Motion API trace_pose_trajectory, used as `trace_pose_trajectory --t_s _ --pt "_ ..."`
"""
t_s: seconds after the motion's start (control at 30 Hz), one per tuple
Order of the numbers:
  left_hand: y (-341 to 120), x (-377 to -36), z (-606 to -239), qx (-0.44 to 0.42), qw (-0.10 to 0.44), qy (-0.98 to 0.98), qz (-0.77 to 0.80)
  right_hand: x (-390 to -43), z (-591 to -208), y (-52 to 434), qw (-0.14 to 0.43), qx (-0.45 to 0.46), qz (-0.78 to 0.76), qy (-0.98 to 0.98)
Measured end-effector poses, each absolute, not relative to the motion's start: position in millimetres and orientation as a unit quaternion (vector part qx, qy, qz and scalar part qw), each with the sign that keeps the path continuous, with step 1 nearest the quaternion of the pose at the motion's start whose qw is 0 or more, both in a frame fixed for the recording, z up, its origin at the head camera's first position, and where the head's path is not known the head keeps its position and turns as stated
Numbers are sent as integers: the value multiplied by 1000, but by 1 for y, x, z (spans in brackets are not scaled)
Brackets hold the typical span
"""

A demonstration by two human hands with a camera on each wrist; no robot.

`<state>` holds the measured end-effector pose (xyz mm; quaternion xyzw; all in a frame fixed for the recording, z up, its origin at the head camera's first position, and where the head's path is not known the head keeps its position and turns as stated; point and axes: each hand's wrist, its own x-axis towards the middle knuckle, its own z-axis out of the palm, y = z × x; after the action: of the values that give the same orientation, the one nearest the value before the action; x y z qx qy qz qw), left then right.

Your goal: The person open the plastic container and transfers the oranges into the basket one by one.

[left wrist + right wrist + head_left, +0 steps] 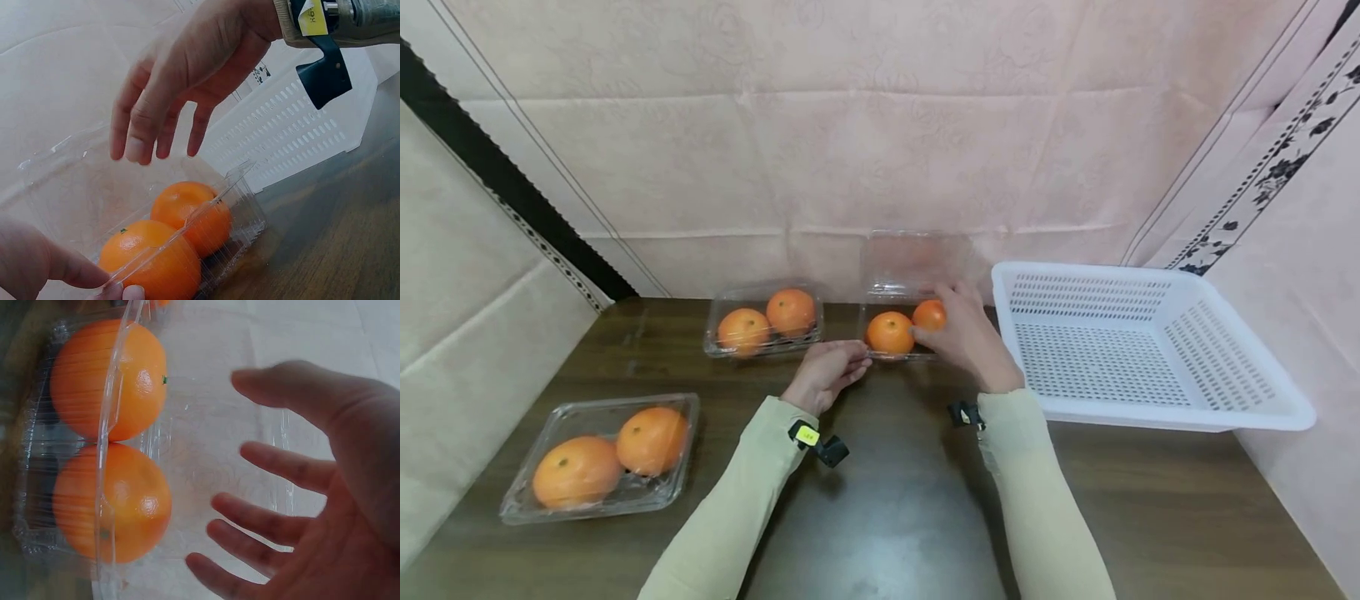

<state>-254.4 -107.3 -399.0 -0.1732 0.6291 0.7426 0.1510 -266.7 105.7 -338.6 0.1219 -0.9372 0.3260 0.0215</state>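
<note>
An open clear plastic clamshell box (103, 487) stands by the back wall, holding two oranges (890, 333) side by side. Its see-through lid (906, 258) is raised against the cloth behind. My left hand (827, 371) pinches the box's front rim at the left corner between thumb and fingers, seen close up in the left wrist view. Above the box's right side is my right hand (962, 333), its fingers spread and relaxed. In the right wrist view that hand shows a gap from the oranges and holds nothing.
Left of the open box sits a closed clear box (765, 346) with two oranges. Another closed box (662, 498) with two oranges lies at the front left. A white perforated basket (1157, 414) stands at the right on the wooden table (880, 517). Pale cloth (820, 167) hangs behind.
</note>
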Motion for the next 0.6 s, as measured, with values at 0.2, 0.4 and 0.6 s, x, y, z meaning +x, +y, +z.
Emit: trace_pose_trajectory --t_s 0.2,0.4,0.6 --pt "-109 -254 -397 -172 164 627 742 -269 -337 102 -9 141 292 -946" --pt "-111 -254 -395 -170 167 620 748 -276 -336 99 -24 146 274 -950" --pt "-111 -254 -396 -163 162 616 753 -283 -338 99 -47 136 264 -954"
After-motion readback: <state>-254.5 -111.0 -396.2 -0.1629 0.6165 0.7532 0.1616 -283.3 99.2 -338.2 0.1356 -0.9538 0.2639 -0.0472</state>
